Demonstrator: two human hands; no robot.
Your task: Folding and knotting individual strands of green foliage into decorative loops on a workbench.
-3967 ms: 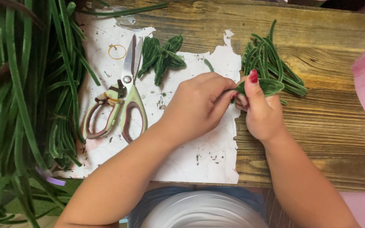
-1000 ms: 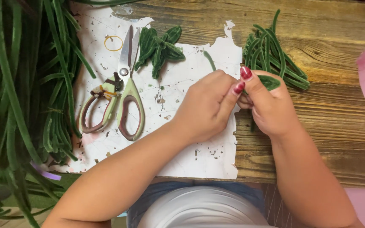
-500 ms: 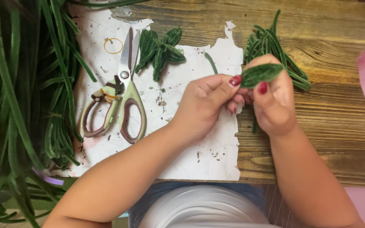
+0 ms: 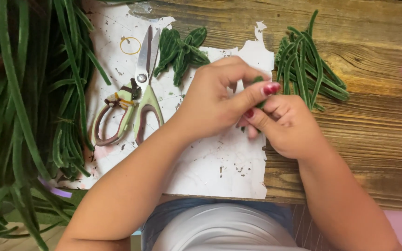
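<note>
Just right of the torn white paper sheet (image 4: 210, 162), the left hand (image 4: 215, 100) and right hand (image 4: 284, 123) are pinching a small fuzzy green stem piece (image 4: 257, 80) between pressed fingers; it is probably light and bendy, best gripped at its ends.

Your wooden table (image 4: 373, 139) carried a torn white sheet (image 4: 210, 162), cut green stems (image 4: 308, 65), and long green strands (image 4: 24, 116).

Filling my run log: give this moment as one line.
left hand + right hand: pinch small green fuzzy piece | green-handled scissors: closed on white paper sheet
</note>
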